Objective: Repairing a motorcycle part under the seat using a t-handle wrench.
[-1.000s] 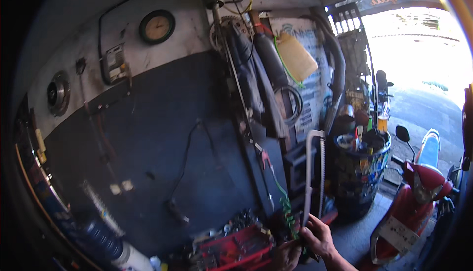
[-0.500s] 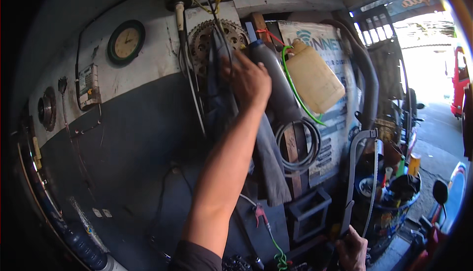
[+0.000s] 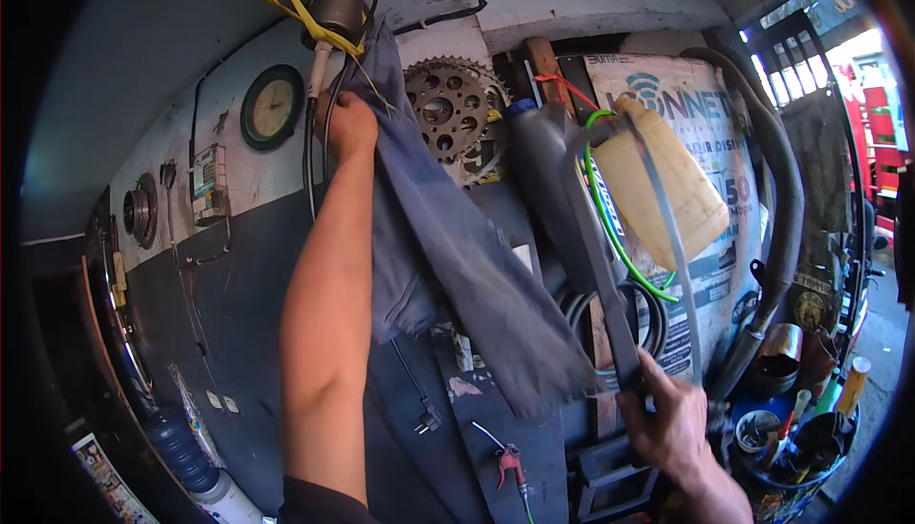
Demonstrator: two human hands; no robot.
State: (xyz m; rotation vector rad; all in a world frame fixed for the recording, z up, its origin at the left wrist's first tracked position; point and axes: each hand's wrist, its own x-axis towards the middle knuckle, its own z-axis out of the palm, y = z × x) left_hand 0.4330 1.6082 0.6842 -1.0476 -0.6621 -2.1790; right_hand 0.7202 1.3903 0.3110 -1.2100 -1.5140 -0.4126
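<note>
My right hand [image 3: 672,424] is wrapped round the lower end of a hacksaw [image 3: 605,257]. The saw stands upright, its pale blade [image 3: 667,210] blurred and crossing in front of a cream plastic jerrycan [image 3: 658,181]. High on the left, my left hand [image 3: 348,129] has its fingers curled among hanging black cables [image 3: 313,167], below a grey metal motor-like cylinder [image 3: 338,10]. What those fingers hold is hidden. Right beside this hand, a long grey-blue cloth garment [image 3: 457,267] hangs down to the right, in front of the wall.
Toothed sprockets [image 3: 448,110], a round clock [image 3: 272,108] and a meter box [image 3: 210,184] hang on the wall. A dark bottle [image 3: 543,162] and coiled hose [image 3: 658,319] are near the saw. A tub of tools [image 3: 801,486] stands lower right.
My left hand has moved left, from in front of the sprockets to the cables. My right hand has raised the hacksaw up and left. The garment's lower end swings right; the view has shifted.
</note>
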